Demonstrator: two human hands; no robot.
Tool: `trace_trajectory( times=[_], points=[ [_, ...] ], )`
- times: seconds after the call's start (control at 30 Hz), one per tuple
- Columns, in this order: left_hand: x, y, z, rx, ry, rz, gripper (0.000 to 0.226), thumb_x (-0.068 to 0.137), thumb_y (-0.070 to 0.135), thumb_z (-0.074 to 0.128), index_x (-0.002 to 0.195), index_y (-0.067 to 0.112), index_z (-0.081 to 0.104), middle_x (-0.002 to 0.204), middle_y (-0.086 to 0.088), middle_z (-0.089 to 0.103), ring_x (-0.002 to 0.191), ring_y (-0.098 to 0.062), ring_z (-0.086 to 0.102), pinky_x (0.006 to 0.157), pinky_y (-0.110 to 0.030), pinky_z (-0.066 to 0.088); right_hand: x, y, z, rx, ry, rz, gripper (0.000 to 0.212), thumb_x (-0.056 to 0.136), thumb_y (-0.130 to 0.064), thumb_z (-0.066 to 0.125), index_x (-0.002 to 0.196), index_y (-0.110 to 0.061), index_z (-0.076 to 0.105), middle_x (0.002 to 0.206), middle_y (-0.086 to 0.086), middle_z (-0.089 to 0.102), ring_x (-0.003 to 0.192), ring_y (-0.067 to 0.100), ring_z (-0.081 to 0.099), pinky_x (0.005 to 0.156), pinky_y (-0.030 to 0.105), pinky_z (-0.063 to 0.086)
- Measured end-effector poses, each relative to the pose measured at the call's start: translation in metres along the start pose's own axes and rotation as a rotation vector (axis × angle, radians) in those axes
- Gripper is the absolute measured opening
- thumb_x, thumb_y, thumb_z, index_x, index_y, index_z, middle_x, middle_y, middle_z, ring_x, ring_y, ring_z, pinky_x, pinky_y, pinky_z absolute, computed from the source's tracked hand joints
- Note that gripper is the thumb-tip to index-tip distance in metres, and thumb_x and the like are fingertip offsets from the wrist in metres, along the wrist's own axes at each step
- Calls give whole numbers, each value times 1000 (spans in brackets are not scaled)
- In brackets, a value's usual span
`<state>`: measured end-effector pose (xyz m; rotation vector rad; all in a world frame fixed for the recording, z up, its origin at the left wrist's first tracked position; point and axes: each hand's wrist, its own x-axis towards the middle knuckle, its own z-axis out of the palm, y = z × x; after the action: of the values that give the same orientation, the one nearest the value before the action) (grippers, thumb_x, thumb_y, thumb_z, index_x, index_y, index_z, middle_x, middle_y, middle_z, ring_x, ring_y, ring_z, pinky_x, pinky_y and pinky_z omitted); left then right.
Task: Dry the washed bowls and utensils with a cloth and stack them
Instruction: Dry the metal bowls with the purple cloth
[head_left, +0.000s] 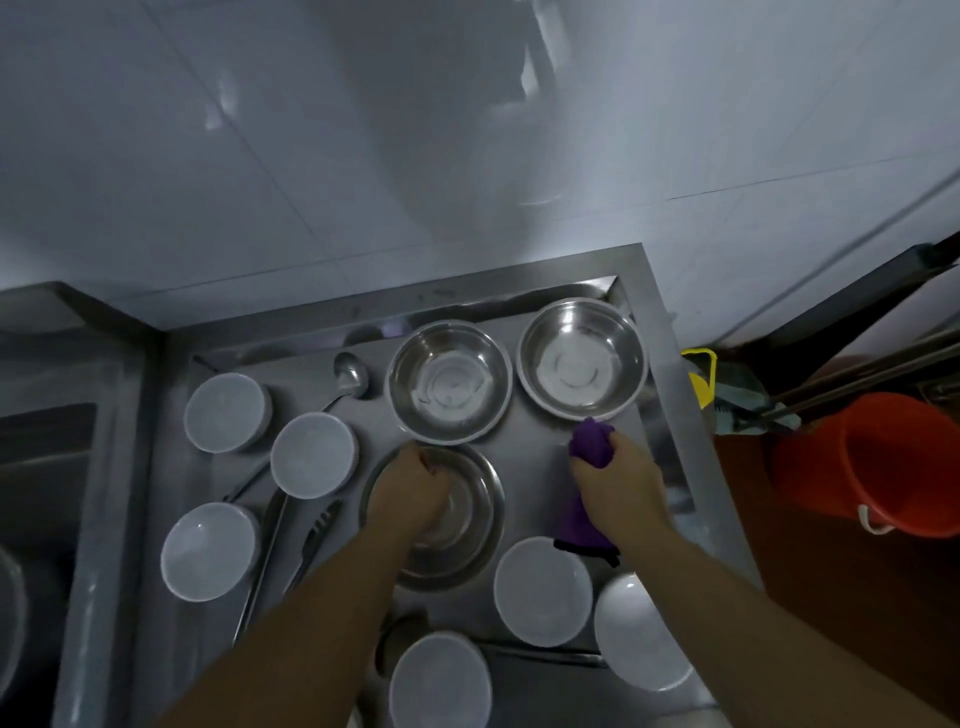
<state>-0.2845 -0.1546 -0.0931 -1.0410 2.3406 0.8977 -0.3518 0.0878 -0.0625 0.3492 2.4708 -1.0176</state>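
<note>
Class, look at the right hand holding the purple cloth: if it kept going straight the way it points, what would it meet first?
Most likely the near rim of the far-right steel bowl. The right hand and its purple cloth point up at it, almost touching, though height is unclear.

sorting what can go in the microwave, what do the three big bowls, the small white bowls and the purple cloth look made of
Three big bowls: metal, probably stainless steel; shiny, mirror-like reflections inside.
Small white bowls: matte, slightly translucent white, likely plastic or melamine, though ceramic can't be ruled out.
Purple cloth: soft fabric, bunched and draping from the right hand; the weave is too blurred to tell.
</note>
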Motion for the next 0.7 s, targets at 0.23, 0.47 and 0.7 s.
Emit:
trace_trajectory(
  times=[0.23,0.47,0.7],
  points=[
    [45,-12,-23,-184,13,-69,30,105,36,48,117,11,60,112,-12,67,96,-32,63,82,-38,44,-14,-27,42,-90,-68,-97,22,92,-27,68,79,-27,50,77,-5,61,68,8,57,54,25,36],
    [61,-11,-23,-453,-29,-194,36,89,45,61,98,12,72,95,-11,75,86,-30,71,83,-41,59,-12,-43,57,-94,-22,-156,25,92,-29,69,78,-30,49,73,-7,60,67,10,57,58,30,42],
    [48,-15,-30,-756,-84,-228,37,76,36,67,98,7,76,99,-14,78,99,-36,74,93,-51,61,-33,-49,51,-65,1,-145,25,90,-28,70,76,-30,49,74,-4,61,68,16,61,61,32,46]
  ],
)
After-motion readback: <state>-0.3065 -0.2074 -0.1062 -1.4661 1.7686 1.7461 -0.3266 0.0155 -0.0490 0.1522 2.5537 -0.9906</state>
